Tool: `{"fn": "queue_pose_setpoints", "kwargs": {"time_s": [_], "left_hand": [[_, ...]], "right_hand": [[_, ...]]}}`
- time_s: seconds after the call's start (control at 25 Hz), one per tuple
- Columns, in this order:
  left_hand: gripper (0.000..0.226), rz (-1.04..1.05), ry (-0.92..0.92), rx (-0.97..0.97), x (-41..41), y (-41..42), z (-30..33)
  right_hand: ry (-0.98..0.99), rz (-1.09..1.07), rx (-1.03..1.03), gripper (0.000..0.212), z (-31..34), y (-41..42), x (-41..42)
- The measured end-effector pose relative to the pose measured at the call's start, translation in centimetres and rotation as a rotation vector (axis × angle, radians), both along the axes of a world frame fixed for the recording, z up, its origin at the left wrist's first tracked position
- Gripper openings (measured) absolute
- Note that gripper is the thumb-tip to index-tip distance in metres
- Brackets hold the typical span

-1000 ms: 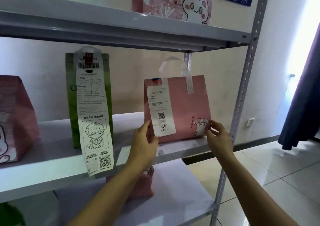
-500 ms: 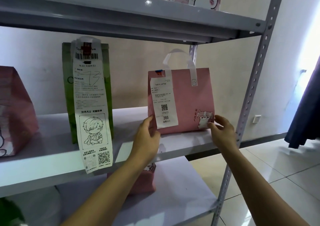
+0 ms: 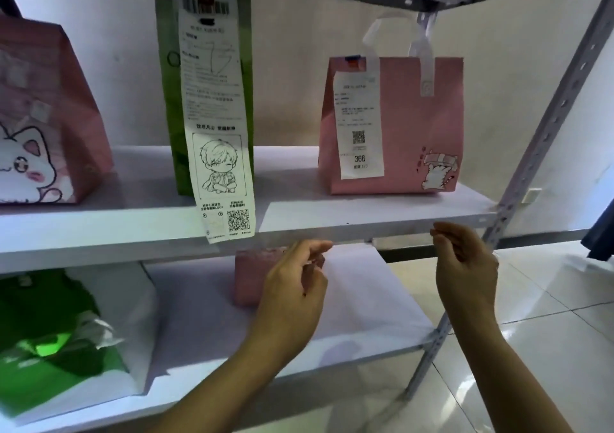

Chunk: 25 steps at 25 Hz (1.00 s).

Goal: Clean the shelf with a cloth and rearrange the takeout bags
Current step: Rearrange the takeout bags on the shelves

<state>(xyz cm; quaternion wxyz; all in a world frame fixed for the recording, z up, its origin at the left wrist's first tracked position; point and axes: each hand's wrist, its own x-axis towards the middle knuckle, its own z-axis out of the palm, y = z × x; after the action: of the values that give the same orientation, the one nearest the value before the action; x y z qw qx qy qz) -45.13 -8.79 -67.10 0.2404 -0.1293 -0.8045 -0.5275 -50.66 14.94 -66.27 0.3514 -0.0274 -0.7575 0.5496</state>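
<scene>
A pink takeout bag [image 3: 412, 127] with white handles and a receipt marked 366 stands upright on the right of the white shelf [image 3: 365, 215]. A tall green bag [image 3: 169, 100] with a long hanging receipt stands at the middle. A pink cat bag [image 3: 43, 123] stands at the left. My left hand [image 3: 292, 286] and my right hand [image 3: 465, 263] hover below the shelf's front edge, fingers loosely curled, holding nothing and apart from the pink bag. No cloth is in view.
On the lower shelf [image 3: 349, 299] stand a small pink bag [image 3: 249, 280], partly behind my left hand, and a green plastic bag [image 3: 50, 339] at the left. A grey perforated upright [image 3: 545, 133] bounds the right side. Another shelf hangs overhead. Tiled floor lies to the right.
Both hands let go of the pink bag's lower corners and drew back below the shelf edge. The bag now stands alone. The camera has tilted downward.
</scene>
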Motion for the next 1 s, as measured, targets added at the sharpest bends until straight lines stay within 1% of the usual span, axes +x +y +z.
{"fn": "queue_pose_setpoints", "kwargs": {"time_s": [0.2, 0.4, 0.48, 0.52, 0.6, 0.64, 0.68, 0.72, 0.76, 0.8, 0.88, 0.96, 1.0], "left_hand": [[0.042, 0.052, -0.101, 0.034, -0.8, -2.4, -5.7], [0.036, 0.157, -0.231, -0.027, -2.6, -4.9, -10.9], [0.036, 0.215, -0.279, -0.109, -3.7, -5.7, -12.4], [0.038, 0.223, -0.289, -0.165, -4.4, -6.0, -13.0], [0.044, 0.223, -0.295, -0.24, -5.6, -6.8, -13.6], [0.046, 0.234, -0.303, -0.255, -6.1, -7.1, -13.9], [0.046, 0.252, -0.309, -0.265, -6.5, -7.4, -14.2], [0.044, 0.27, -0.314, -0.273, -6.9, -7.7, -14.5], [0.042, 0.281, -0.318, -0.278, -7.2, -7.9, -15.0], [0.041, 0.283, -0.318, -0.285, -7.4, -8.0, -15.3], [0.042, 0.279, -0.317, -0.3, -8.1, -8.3, -15.8], [0.043, 0.282, -0.301, -0.309, -8.8, -8.8, -16.3], [0.044, 0.288, -0.29, -0.317, -9.0, -9.0, -16.5]], "right_hand": [[-0.099, 0.043, 0.006, 0.017, -5.7, -3.0, -0.7], [-0.21, 0.115, 0.027, 0.018, -11.4, -6.1, -3.3], [-0.255, 0.146, 0.068, 0.019, -13.1, -7.4, -5.0], [-0.29, 0.167, 0.111, 0.02, -13.9, -8.1, -6.1], [-0.41, 0.244, 0.22, 0.03, -15.1, -9.8, -8.5], [-0.462, 0.283, 0.36, 0.037, -15.6, -10.9, -9.8], [-0.489, 0.307, 0.556, 0.044, -16.0, -11.9, -10.8], [-0.487, 0.319, 0.737, 0.051, -16.3, -12.9, -11.8], [-0.462, 0.327, 0.861, 0.057, -16.6, -13.7, -12.6], [-0.449, 0.338, 0.933, 0.062, -16.9, -14.4, -13.1], [-0.473, 0.353, 0.994, 0.066, -17.7, -15.2, -13.8], [-0.502, 0.369, 1.016, 0.063, -18.7, -15.2, -13.7], [-0.486, 0.375, 1.013, 0.06, -19.1, -15.1, -13.2]]}}
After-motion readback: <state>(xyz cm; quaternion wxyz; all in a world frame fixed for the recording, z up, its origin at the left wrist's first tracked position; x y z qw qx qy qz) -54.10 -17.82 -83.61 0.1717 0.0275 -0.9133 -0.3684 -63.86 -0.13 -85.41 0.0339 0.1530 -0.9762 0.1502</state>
